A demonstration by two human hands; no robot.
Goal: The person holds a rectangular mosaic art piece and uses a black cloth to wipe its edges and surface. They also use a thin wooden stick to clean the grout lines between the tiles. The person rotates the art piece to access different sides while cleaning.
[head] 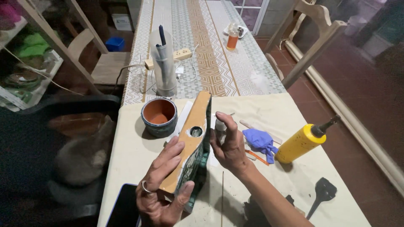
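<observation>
Your left hand (162,189) is holding the wooden box (191,145) on edge; your right hand (229,145) is only touching it, open, so it could be slipping onto the phone (124,206) at the tabletop's near edge

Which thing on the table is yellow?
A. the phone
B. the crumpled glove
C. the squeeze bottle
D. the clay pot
C: the squeeze bottle lying at the right is yellow, while the clay pot is orange inside, the crumpled glove is blue and the phone is dark.
</observation>
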